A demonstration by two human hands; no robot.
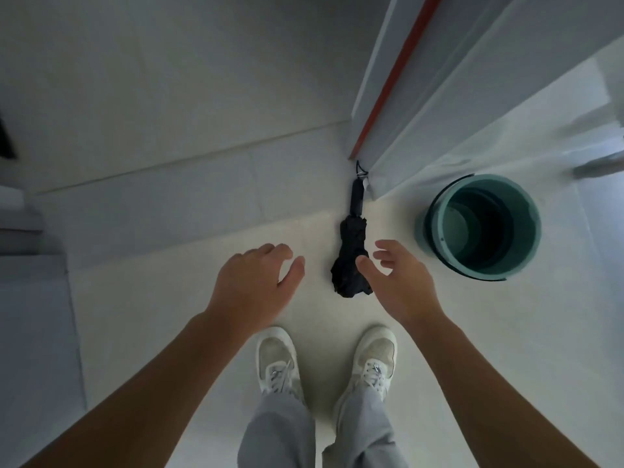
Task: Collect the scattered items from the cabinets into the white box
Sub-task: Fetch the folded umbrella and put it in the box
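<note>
We hold both hands wide and empty — left hand point(251, 285), right hand point(400, 280) — above the folded black umbrella point(349, 255) on the floor point(169, 298).

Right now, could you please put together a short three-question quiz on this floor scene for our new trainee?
1. True or false: the right hand is already closed around the folded black umbrella.
2. Which object stands to the right of the umbrella? A) a red crate B) a teal bucket C) a stack of plates
3. Fill in: the left hand is open and holds ____.

Key
1. False: its fingers are spread, beside the umbrella's canopy end, with no grip closed.
2. B: it stands upright on the floor, apart from the umbrella.
3. Nothing.
</note>
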